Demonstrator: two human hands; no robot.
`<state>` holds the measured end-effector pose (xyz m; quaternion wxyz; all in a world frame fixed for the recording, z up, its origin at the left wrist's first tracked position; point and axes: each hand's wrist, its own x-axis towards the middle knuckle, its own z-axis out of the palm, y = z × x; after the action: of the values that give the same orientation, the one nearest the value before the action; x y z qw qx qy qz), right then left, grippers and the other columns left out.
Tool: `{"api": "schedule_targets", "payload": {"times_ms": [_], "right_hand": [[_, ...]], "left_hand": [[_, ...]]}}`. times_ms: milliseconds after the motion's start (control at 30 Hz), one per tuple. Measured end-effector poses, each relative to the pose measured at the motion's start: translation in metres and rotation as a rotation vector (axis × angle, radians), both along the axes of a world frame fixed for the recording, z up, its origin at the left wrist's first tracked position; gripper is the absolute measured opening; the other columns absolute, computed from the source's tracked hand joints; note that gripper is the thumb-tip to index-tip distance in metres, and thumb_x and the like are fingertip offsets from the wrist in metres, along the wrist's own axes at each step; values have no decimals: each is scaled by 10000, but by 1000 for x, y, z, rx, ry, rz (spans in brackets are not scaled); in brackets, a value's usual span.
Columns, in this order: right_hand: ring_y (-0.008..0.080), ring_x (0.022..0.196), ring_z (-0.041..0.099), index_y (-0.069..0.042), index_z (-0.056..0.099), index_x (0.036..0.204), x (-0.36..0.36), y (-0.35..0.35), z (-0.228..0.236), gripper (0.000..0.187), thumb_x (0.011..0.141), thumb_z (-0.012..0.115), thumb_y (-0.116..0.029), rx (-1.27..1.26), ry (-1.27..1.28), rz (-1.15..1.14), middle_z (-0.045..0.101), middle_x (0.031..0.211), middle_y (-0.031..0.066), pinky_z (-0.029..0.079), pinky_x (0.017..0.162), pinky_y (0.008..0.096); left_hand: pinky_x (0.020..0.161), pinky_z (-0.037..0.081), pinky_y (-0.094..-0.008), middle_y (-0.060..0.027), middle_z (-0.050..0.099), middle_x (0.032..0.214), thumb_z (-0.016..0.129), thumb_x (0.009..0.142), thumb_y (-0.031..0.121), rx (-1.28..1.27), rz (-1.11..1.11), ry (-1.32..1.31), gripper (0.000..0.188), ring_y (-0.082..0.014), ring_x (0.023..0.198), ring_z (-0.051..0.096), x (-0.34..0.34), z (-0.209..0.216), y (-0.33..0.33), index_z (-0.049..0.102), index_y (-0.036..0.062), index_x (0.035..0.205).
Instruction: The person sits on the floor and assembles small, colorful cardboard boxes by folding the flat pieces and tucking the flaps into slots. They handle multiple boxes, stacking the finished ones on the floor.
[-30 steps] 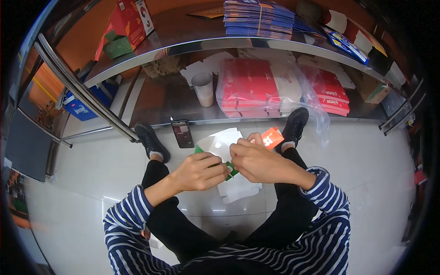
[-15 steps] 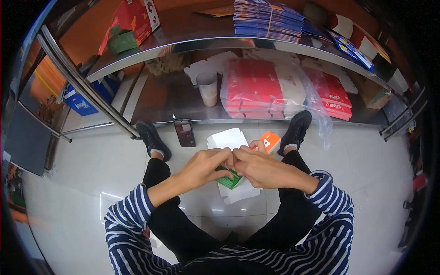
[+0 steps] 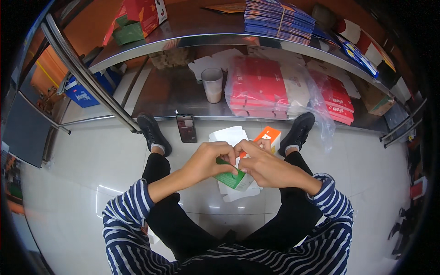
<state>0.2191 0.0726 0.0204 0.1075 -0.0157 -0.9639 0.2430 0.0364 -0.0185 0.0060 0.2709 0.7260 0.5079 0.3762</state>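
Between my legs, a small green carton (image 3: 232, 179) is held in both hands, its side with a white end flap turned toward me. My left hand (image 3: 211, 158) grips its left side, thumb on the green face. My right hand (image 3: 260, 161) has its fingers bent in at the upper right edge, close to the left fingertips. Just past the right hand shows an orange and white box part (image 3: 268, 134); whether it joins the green carton is hidden. Below the hands lies a flat white card sheet (image 3: 229, 134) on the floor.
A phone (image 3: 186, 129) leans upright by my left shoe (image 3: 153, 135). On the lower metal shelf stand a plastic cup (image 3: 212, 85) and plastic-wrapped red cartons (image 3: 256, 80). Above sit a banded stack of blue leaflets (image 3: 279, 20) and a red box (image 3: 140, 20). A steel post (image 3: 85, 75) rises at left.
The green carton has turned and shows more of its side and white end. My right fingers have shifted along its edge. The view has moved slightly.
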Motion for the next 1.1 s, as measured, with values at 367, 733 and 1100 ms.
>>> {"api": "schedule_targets", "payload": {"times_ms": [367, 733, 1100], "right_hand": [[178, 963, 478, -47, 605, 783, 13, -24, 37, 82, 735, 566, -99, 234, 171, -84, 479, 1057, 55, 259, 846, 446], [175, 1089, 430, -71, 579, 900, 12, -23, 36, 176, 732, 558, -117, 208, 68, -56, 474, 1132, 66, 235, 873, 469], [146, 1088, 467, -22, 411, 1229, 21, 43, -10, 486, 836, 616, -221, -1057, 125, -401, 486, 1172, 79, 347, 943, 278]], "left_hand": [[607, 486, -288, -60, 612, 857, 650, 639, 89, 519, -52, 275, 188, -196, 724, 601, 5, 28, -30, 648, 38, 820], [644, 488, -280, -84, 659, 767, 695, 729, 76, -162, 13, -231, 239, -178, 751, 645, 4, 31, -31, 533, 54, 903], [734, 470, -245, -54, 678, 779, 698, 758, 74, -358, -33, -565, 251, -85, 760, 624, -7, 28, -22, 553, 46, 961]]}}
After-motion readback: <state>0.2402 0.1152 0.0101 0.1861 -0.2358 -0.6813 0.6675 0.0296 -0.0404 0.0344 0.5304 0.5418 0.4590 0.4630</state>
